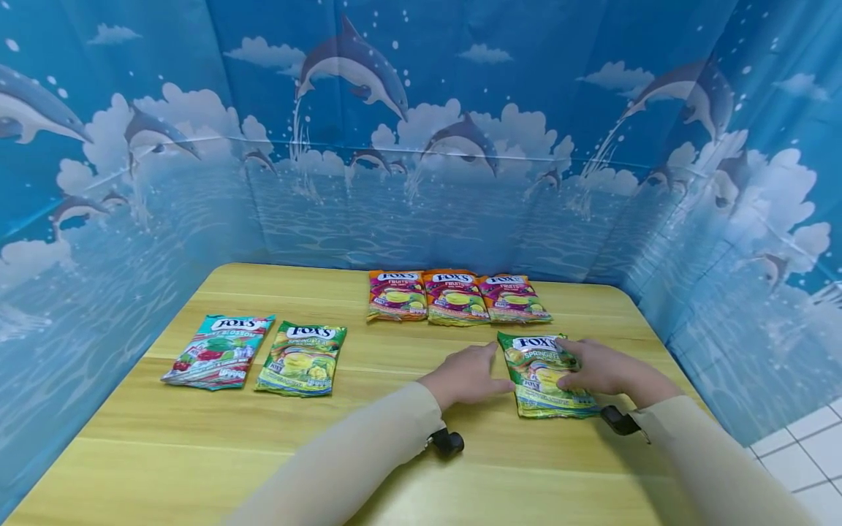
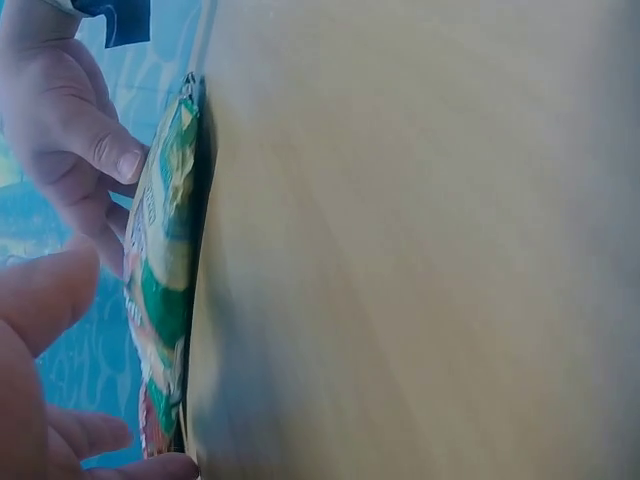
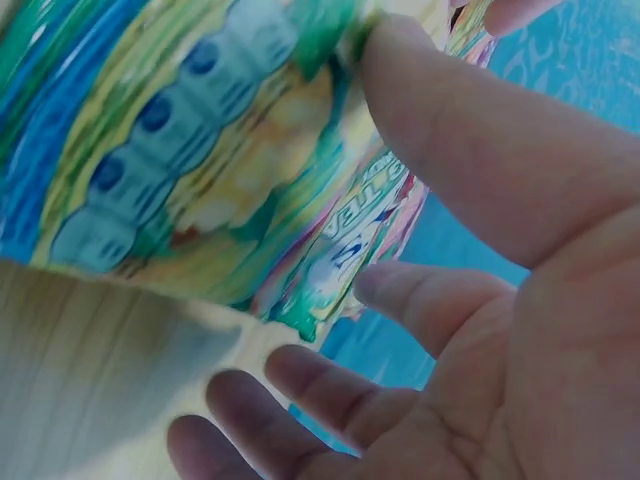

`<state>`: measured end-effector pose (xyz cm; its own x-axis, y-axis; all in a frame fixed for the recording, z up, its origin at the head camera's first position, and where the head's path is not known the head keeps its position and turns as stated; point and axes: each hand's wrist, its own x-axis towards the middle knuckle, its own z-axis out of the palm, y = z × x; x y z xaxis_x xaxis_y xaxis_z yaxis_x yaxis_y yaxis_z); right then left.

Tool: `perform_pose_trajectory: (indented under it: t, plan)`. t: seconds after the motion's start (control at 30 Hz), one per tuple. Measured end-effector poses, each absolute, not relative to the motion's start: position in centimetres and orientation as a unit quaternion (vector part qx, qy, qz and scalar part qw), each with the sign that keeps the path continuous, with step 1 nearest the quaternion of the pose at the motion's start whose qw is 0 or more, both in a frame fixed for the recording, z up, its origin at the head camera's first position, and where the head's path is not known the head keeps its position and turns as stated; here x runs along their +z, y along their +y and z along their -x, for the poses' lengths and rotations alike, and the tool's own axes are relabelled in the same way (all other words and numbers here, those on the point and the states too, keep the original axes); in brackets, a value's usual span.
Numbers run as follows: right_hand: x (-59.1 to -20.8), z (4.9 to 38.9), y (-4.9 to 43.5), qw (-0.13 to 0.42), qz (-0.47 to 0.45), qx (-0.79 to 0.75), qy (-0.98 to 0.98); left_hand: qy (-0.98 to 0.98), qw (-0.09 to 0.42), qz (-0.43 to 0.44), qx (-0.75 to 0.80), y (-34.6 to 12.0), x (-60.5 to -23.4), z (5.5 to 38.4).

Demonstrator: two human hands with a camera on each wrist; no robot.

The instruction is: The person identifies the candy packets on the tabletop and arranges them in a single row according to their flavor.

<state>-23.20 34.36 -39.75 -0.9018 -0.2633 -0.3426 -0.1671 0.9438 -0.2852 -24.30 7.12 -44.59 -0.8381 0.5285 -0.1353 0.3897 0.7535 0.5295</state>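
Observation:
A green and yellow Fox's candy bag (image 1: 541, 387) lies on the table between both hands, its top pointing away from me. My left hand (image 1: 465, 376) is at its left side, fingers by the top left corner and thumb beside the edge. Across its right side reaches my right hand (image 1: 608, 372), thumb over the printed front and index finger near the top. In the right wrist view, the thumb (image 3: 440, 120) overlaps the bag while the other fingers are loosely spread past its edge. Seen edge-on in the left wrist view, the bag (image 2: 165, 240) is flat and low.
Three orange and purple fruit candy bags (image 1: 457, 298) stand in a row along the back of the wooden table (image 1: 197, 453). To the left lie a teal candy bag (image 1: 220, 352) and another green and yellow bag (image 1: 302, 359). A dolphin-print curtain (image 1: 421, 204) surrounds the table.

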Motion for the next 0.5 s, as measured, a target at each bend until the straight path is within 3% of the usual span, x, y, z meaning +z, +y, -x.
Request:
perform_pose_trajectory:
  t: [0.5]
  plan:
    - [-40.0, 23.9, 35.3, 0.213, 0.116, -0.134, 0.961, 0.934, 0.140, -0.263, 0.199, 9.7, -44.4, 23.8]
